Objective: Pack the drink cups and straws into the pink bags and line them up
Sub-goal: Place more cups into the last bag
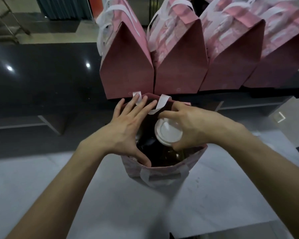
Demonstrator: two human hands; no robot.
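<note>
An open pink bag [164, 175] with white ribbon handles stands on the white table in front of me. My left hand [128, 125] spreads across its left rim, thumb inside the near edge, fingers reaching the far edge and one handle. My right hand [188, 125] grips a drink cup with a white lid [167, 131] from the right side, holding it inside the bag's mouth. The cup's body is hidden in the dark interior. No straw shows.
Several closed pink bags [128, 66] with white handles stand side by side on the black counter [41, 75] just beyond the open bag. The white table [110, 204] lies below my arms. Floor and a metal rack leg show at the far left.
</note>
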